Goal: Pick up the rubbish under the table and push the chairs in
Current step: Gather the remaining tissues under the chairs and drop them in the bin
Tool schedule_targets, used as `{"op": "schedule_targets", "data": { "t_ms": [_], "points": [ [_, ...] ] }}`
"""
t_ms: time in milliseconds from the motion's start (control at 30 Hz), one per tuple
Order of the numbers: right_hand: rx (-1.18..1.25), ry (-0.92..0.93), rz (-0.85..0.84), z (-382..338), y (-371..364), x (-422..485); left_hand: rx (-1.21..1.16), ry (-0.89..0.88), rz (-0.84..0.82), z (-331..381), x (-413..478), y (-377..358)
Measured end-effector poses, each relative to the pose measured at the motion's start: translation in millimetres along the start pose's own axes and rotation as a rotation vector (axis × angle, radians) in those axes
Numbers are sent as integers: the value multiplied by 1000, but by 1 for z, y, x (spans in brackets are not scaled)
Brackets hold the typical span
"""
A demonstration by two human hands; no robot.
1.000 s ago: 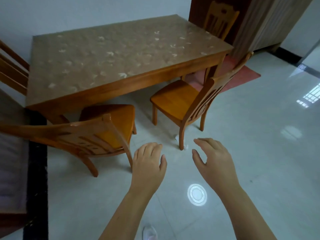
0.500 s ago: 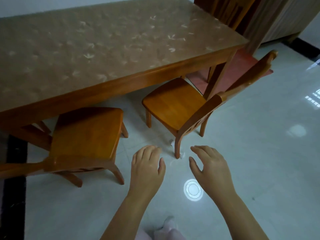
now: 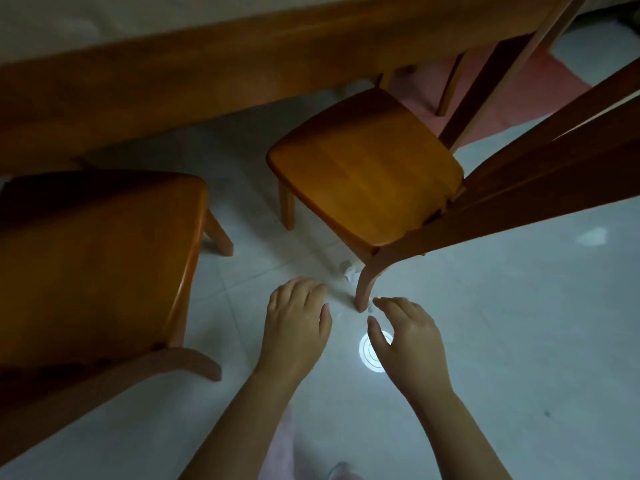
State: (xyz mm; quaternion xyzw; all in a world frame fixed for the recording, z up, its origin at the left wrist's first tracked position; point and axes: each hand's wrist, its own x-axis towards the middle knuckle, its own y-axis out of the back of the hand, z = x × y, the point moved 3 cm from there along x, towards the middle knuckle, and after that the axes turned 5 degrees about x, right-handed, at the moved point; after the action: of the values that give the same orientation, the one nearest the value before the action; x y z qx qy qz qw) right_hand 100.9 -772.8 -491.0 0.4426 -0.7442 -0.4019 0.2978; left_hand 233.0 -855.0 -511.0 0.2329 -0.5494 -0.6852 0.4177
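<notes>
Two wooden chairs stand pulled out from the wooden table point(image 3: 194, 67): the left chair point(image 3: 93, 258) and the right chair point(image 3: 367, 171). A small crumpled white paper scrap point(image 3: 350, 274) lies on the floor beside the right chair's near leg point(image 3: 365, 289). A second tiny scrap point(image 3: 371, 305) sits just right of that leg's foot. My left hand point(image 3: 298, 320) hovers low over the floor, fingers spread, a little left of the paper. My right hand point(image 3: 407, 341) is open too, its fingertips almost at the leg and the tiny scrap. Neither hand holds anything.
Pale glossy floor tiles point(image 3: 519, 341) with a round ceiling-light reflection point(image 3: 372, 351) under my right hand. A red mat point(image 3: 540, 84) lies beyond the table, with another chair's legs point(image 3: 446, 88) on it. The right chair's slanted backrest point(image 3: 554, 161) overhangs the floor at right.
The view has dropped lower and closer to the floor and grown darker. Both hands have moved forward toward the right chair's near leg and the paper scraps.
</notes>
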Motion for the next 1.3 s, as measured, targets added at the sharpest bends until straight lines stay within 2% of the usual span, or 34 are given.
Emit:
{"op": "schedule_targets", "data": {
  "t_ms": [167, 267, 467, 700, 967, 1300],
  "points": [
    [41, -17, 29, 62, -83, 24, -64, 15, 37, -42, 26, -87],
    [57, 0, 100, 109, -135, 27, -83, -15, 47, -60, 36, -151],
    [5, -29, 107, 218, -239, 40, -88, -132, 4, -87, 61, -289],
    [-69, -29, 44, 303, -319, 55, -99, -256, -27, -104, 89, -403],
    [-40, -167, -55, 356, -373, 68, -65, -289, -135, -114, 104, -485],
    [12, -252, -94, 375, -400, 71, -75, -419, -288, -92, 127, -524]
  ]
}}
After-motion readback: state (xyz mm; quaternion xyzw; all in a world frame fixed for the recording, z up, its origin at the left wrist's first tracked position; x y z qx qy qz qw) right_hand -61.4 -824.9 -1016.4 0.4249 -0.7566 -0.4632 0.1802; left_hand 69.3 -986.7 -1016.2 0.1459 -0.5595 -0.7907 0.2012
